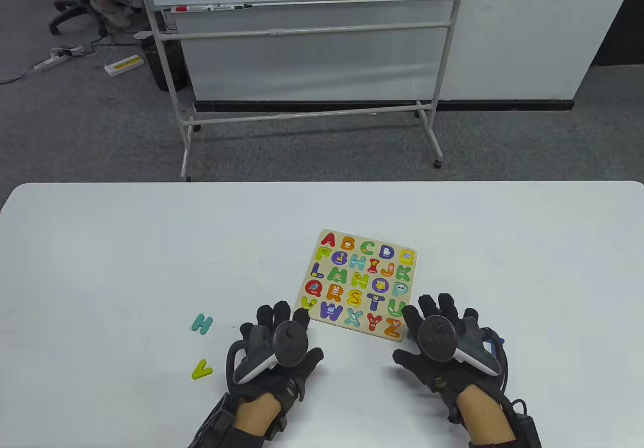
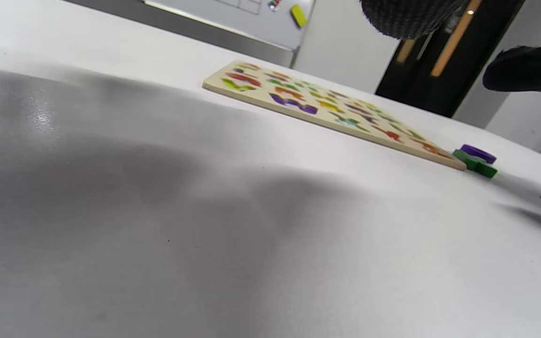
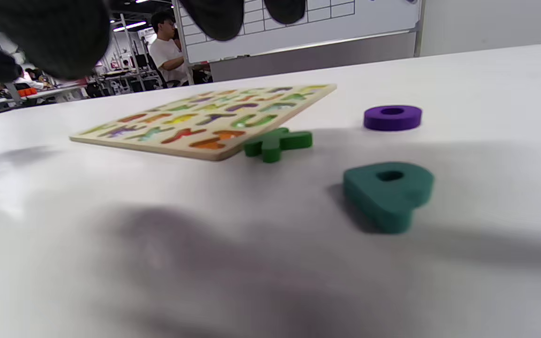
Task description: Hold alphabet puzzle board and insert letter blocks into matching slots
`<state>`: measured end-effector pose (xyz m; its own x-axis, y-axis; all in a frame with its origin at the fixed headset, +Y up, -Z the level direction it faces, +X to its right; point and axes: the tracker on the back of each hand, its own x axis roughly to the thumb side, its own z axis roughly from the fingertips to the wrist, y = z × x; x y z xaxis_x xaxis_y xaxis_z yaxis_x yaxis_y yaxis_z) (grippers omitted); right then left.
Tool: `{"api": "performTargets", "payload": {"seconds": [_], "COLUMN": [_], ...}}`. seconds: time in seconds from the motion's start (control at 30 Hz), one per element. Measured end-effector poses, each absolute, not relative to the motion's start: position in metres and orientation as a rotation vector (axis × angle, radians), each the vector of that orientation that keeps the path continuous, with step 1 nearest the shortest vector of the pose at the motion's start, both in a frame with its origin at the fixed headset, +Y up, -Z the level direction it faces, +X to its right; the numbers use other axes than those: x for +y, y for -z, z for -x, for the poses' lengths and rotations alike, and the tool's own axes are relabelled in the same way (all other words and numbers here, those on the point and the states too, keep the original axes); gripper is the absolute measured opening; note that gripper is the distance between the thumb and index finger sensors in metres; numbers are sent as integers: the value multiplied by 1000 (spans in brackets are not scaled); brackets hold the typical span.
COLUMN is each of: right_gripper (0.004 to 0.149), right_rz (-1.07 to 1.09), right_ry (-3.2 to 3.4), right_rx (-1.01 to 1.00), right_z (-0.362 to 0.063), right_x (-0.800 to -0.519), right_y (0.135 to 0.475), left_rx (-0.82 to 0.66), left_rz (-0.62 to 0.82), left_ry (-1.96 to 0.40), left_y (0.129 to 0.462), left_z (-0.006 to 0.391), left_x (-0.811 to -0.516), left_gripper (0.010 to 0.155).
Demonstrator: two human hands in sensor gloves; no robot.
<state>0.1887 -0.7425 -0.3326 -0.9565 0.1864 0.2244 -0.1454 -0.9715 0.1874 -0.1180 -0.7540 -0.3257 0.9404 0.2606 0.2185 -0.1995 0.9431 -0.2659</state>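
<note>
The wooden alphabet puzzle board point(image 1: 360, 283) lies flat on the white table, most slots filled and several showing pictures. My left hand point(image 1: 279, 335) rests open at the board's front-left corner, its fingertips point(image 1: 302, 316) close to the edge; I cannot tell if they touch. My right hand point(image 1: 441, 335) is open at the front-right corner and holds nothing. Loose teal H point(image 1: 203, 324) and yellow-green V point(image 1: 202, 369) lie left of my left hand. In the right wrist view a green K point(image 3: 277, 142) sits against the board's corner point(image 3: 214, 149), with a purple O point(image 3: 392, 117) and a teal P point(image 3: 388, 195) nearby.
The table's far edge point(image 1: 322, 184) lies well beyond the board, with a wheeled whiteboard stand point(image 1: 307, 111) on the floor behind it. The K point(image 2: 477, 165) and O point(image 2: 477, 152) also show in the left wrist view, beside the board's end.
</note>
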Motion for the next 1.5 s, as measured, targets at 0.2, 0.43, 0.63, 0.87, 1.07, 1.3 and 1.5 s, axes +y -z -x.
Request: {"api": "performTargets", "payload": {"seconds": [0.2, 0.43, 0.63, 0.87, 1.07, 1.3, 1.5], "right_gripper": [90, 89, 85, 84, 84, 83, 83], "right_rz": [-367, -344, -353, -359, -338, -347, -336], "right_ry": [-2908, -2875, -2791, -2791, -2776, -2777, -2775], "right_rx": [214, 179, 83, 56, 63, 97, 91], "right_z": [-192, -198, -199, -203, -209, -208, -210], "right_x": [-740, -736, -735, -732, -731, -733, -733], "right_y": [332, 331, 331, 330, 331, 331, 332], "left_rx": [-265, -285, -195, -203, -252, -231, -229], "left_rz": [275, 347, 393, 439, 451, 539, 476], "left_ry": [-259, -246, -224, -139, -182, -127, -112], "left_y": [325, 328, 346, 386, 406, 419, 410], "left_z": [115, 113, 119, 95, 70, 58, 62], "left_x": [-759, -772, -786, -787, -789, -805, -801], "left_gripper": [83, 83, 76, 77, 77, 73, 73]}}
